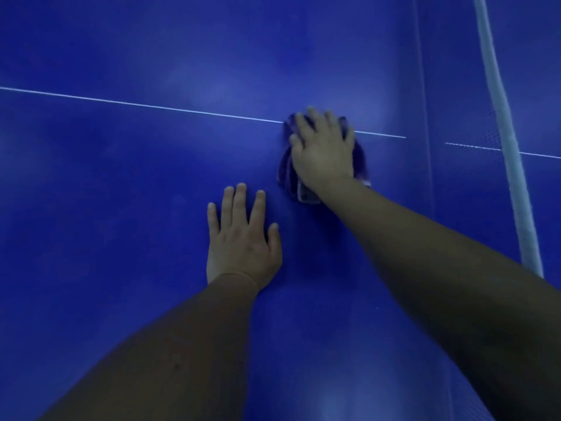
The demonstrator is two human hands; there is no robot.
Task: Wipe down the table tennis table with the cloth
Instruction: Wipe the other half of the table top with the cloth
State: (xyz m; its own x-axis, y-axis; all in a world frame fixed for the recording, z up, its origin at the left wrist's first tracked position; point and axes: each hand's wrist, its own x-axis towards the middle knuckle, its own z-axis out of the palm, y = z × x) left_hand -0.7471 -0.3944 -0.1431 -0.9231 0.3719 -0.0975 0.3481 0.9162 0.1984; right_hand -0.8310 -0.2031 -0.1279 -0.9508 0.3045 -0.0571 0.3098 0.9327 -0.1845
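Blue desk (121, 192) is filling the view, with a thin white line (151, 106) crossing it and a white net band (504, 141) running along at 3 o'clock. The person's left hand (243, 241) is lying flat, with straight fingers pointing to 12 o'clock and holding nothing. At 1 o'clock from it, the right hand (323, 150) is pressing spread fingers on the dark cloth (306, 194). The cloth is sitting bunched across the line, its long axis running 12 to 6.
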